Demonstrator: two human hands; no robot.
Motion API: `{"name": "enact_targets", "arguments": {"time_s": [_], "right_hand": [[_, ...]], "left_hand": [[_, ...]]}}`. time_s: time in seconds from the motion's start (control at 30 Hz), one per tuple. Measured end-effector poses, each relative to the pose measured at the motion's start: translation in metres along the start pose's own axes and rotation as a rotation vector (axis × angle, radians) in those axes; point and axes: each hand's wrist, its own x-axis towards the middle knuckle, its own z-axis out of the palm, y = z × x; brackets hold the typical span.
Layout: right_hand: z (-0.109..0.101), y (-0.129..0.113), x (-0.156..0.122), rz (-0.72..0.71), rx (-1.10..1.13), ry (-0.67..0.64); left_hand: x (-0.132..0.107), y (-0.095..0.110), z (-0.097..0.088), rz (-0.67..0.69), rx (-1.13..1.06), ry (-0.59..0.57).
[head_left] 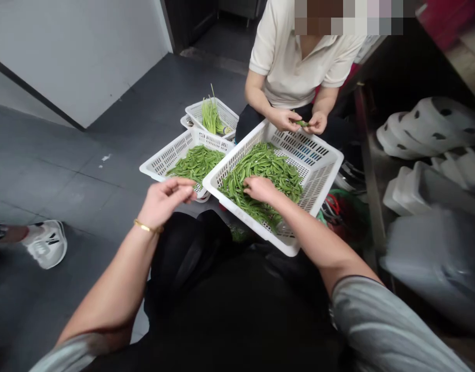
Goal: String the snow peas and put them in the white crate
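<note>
Pods (274,164): slim, flattish, slightly curved, bright green, loosely heaped under and around our right hand (261,189), inside the large white basket (323,182). Right fingers curl down into the heap; tips hidden, so we can't tell whether they grip one. Our left hand (161,200) has thumb and fingers nearly together, narrow pinch; can't tell if anything's in it. Just beyond the left fingertips we see a second white basket (159,159), similar pods inside. Beyond our right hand, a co-worker's hands (286,120) hold a pod.
</note>
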Motion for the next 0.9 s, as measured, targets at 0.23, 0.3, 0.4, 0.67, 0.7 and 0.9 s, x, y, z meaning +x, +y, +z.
{"name": "enact_targets", "arguments": {"time_s": [0.23,0.3,0.4,0.67,0.7,0.9], "right_hand": [[0.036,0.002,0.007,0.007,-0.020,-0.093],[0.033,0.022,-0.009,0.063,-0.019,-0.080],[0.023,0.037,-0.021,0.137,0.001,-0.049],[0.019,-0.021,0.022,0.178,0.215,-0.031],[0.018,-0.023,0.023,0.185,0.249,-0.027],[0.003,-0.001,-0.024,0.179,0.484,0.060]], "left_hand": [[-0.061,-0.011,0.025,-0.135,-0.138,-0.069],[-0.068,-0.019,0.027,-0.190,-0.163,-0.092],[-0.076,-0.024,0.040,-0.235,-0.193,-0.141],[-0.094,-0.007,0.071,-0.233,-0.156,-0.280],[-0.095,-0.007,0.067,-0.230,-0.151,-0.276],[-0.087,-0.022,0.047,-0.283,-0.267,-0.140]]}}
